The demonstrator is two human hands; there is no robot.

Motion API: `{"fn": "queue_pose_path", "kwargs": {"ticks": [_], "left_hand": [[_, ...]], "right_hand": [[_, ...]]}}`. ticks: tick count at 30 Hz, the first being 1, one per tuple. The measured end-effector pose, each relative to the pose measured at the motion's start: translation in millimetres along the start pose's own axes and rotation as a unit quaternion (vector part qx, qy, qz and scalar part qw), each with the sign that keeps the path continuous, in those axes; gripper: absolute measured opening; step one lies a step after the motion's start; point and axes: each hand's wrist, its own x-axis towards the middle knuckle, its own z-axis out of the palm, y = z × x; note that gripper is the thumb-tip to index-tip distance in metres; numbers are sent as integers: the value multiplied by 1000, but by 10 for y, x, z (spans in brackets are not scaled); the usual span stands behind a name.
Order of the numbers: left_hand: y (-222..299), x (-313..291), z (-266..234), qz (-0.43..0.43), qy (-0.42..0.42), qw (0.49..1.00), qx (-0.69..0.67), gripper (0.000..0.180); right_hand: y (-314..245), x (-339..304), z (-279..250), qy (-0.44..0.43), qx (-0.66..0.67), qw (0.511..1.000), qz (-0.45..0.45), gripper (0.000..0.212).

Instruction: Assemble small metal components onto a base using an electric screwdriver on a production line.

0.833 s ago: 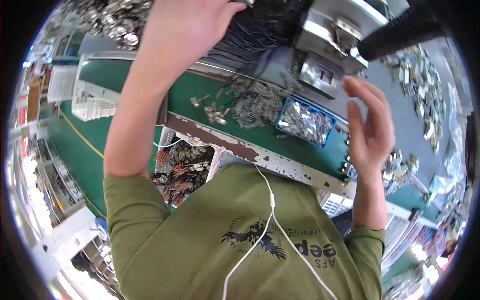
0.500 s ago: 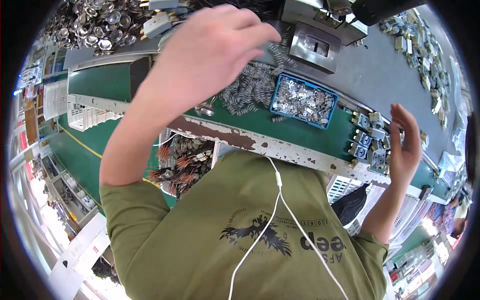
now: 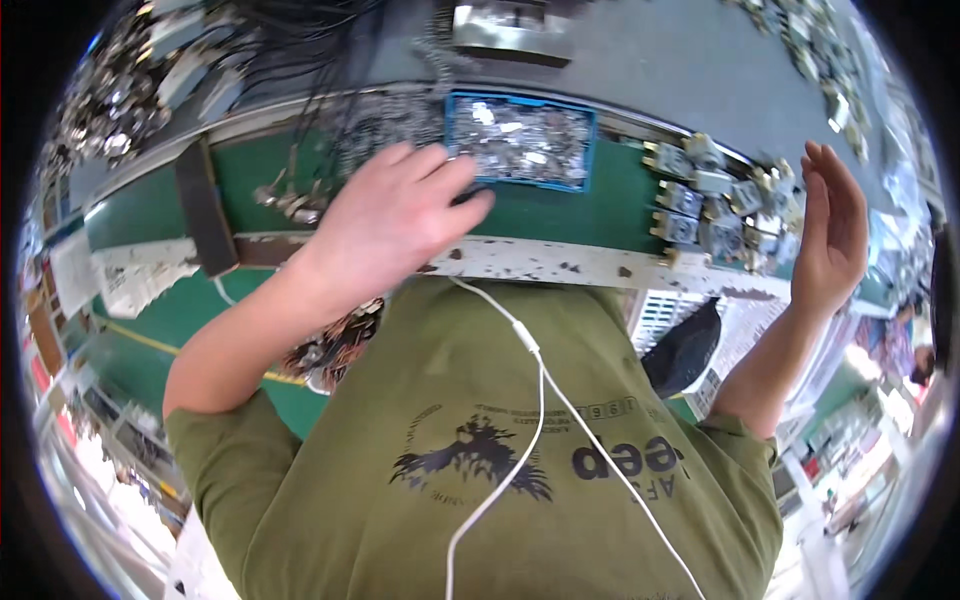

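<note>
My left hand (image 3: 395, 215) hovers over the green bench top with its fingers curled in. Whatever they hold, if anything, is hidden and blurred. Just beyond it are a blue tray (image 3: 591, 150) of small shiny metal pieces and a heap of coil springs (image 3: 385, 130). On the right, my right hand (image 3: 835, 235) is raised with its fingers stretched up, holding nothing visible. Beside it stands a cluster of grey, square plug-like blocks (image 3: 685, 200) with brass-coloured prongs.
A chipped white rail (image 3: 560, 258) runs along the bench's near edge. Farther back are black cables (image 3: 330, 55), a metal fixture (image 3: 512, 32) and, at far left, a pile of round metal parts (image 3: 110, 125). More blocks (image 3: 825, 65) lie at the far right. A white cord (image 3: 525, 335) hangs down my shirt.
My left hand has come back toward me from above the springs and bench equipment. The view has shifted, and the tray appears farther left. My right hand stays raised beside the blocks.
</note>
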Motion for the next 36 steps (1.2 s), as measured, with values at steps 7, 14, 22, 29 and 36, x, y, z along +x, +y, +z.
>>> {"fn": "queue_pose_path", "kwargs": {"ticks": [7, 14, 22, 29, 36], "left_hand": [[-55, 11, 26, 25, 4, 998, 52, 30], [-11, 2, -10, 15, 9, 999, 44, 28], [53, -15, -154, -17, 34, 997, -68, 26], [-97, -15, -302, -78, 61, 981, -164, 31], [-488, 72, -428, -120, 114, 977, -134, 20]], "right_hand": [[162, -33, -83, -201, -214, 955, -39, 38], [7, 111, 392, -254, -294, 920, -47, 27], [13, 94, 368, -273, -240, 931, -10, 26], [2, 83, 366, -265, -268, 924, -60, 21], [26, 64, 392, -256, -271, 925, -77, 18]]}}
